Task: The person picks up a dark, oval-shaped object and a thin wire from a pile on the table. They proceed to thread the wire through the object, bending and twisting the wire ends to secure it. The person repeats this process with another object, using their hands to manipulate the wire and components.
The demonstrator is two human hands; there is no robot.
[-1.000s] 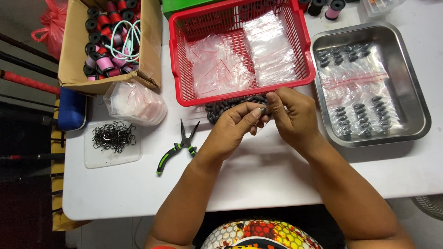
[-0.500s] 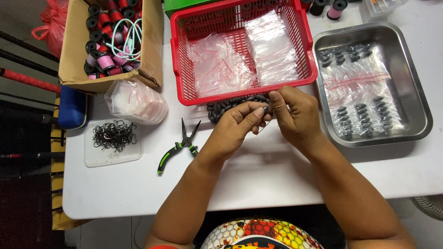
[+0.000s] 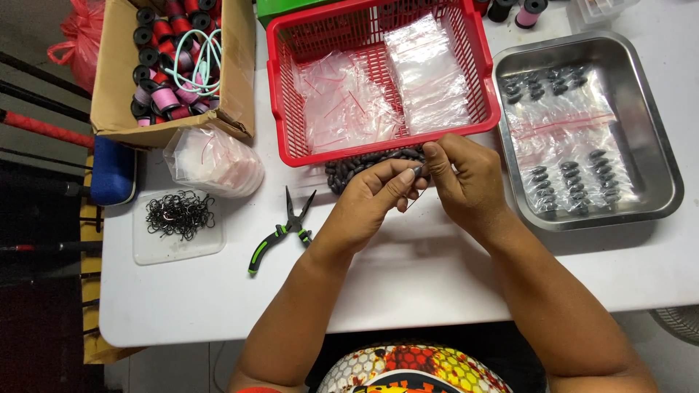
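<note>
Both hands [image 3: 426, 182] pinching one small dark sinker [image 3: 418, 169] between fingertips.

I count two hands, my left hand [image 3: 371, 200] and right hand [image 3: 466, 182], one red basket [image 3: 280, 109], one steel tray [image 3: 648, 138], one cardboard box [image 3: 233, 73], one pair of pliers [image 3: 280, 229]; hooks [image 3: 178, 215], perhaps dozens, too tangled.
</note>
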